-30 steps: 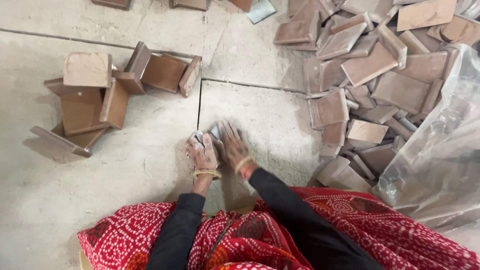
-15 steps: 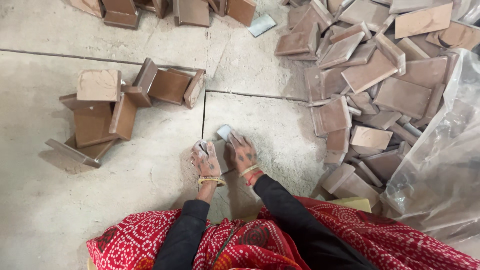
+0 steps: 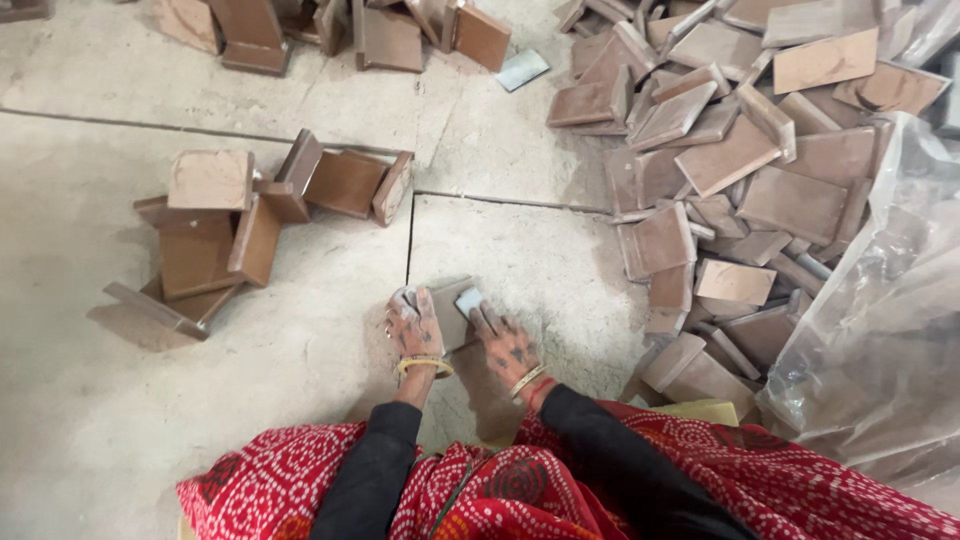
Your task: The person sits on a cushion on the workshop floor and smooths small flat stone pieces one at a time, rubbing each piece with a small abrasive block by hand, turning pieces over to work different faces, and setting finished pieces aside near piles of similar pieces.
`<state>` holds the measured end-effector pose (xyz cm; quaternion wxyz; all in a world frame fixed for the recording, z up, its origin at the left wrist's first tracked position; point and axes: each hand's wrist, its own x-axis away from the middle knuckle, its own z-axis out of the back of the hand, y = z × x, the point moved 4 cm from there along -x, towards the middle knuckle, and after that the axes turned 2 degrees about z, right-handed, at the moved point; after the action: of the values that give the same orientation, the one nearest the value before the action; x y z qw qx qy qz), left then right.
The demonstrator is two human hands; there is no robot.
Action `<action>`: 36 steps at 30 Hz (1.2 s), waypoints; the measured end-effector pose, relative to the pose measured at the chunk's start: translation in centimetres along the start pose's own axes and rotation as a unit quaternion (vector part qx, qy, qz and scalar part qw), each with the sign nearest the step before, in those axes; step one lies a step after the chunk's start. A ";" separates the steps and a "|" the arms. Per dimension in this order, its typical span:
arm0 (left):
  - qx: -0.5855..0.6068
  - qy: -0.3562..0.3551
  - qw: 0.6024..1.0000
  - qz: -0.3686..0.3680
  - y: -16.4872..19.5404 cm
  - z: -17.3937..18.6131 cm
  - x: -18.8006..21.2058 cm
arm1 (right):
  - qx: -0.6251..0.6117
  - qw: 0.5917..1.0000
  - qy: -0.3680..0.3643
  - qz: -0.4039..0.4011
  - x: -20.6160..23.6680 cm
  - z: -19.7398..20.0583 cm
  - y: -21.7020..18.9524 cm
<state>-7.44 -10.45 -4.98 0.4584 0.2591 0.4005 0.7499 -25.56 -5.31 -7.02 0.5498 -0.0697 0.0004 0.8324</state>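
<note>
On floor, near centre: left hand (image 3: 415, 325) grips tile (image 3: 452, 310) by its left edge; right hand (image 3: 503, 343) presses small grey pad (image 3: 469, 300) on it. Tile heap (image 3: 740, 170) far right; stacked tiles (image 3: 230, 225) left.

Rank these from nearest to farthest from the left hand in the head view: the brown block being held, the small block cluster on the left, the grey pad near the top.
1. Brown block, touching the left hand.
2. Block cluster, upper left.
3. Grey pad, far top.
</note>
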 end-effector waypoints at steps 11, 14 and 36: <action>-0.005 -0.008 1.000 -0.008 1.2 0.8 -0.1 | -0.033 0.999 -0.014 -0.036 -5.8 2.9 -0.2; -0.007 -0.010 1.000 -0.010 1.1 0.7 -0.2 | -0.016 0.998 0.054 0.016 -1.7 4.3 -1.3; 0.000 -0.001 1.000 -0.017 -1.0 -0.6 0.1 | -0.059 0.996 -0.053 -0.048 -1.9 1.8 -0.9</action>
<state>-7.46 -10.31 -6.20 0.4712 0.2527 0.4042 0.7421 -24.26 -6.56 -4.93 0.5833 -0.0581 -0.0811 0.8061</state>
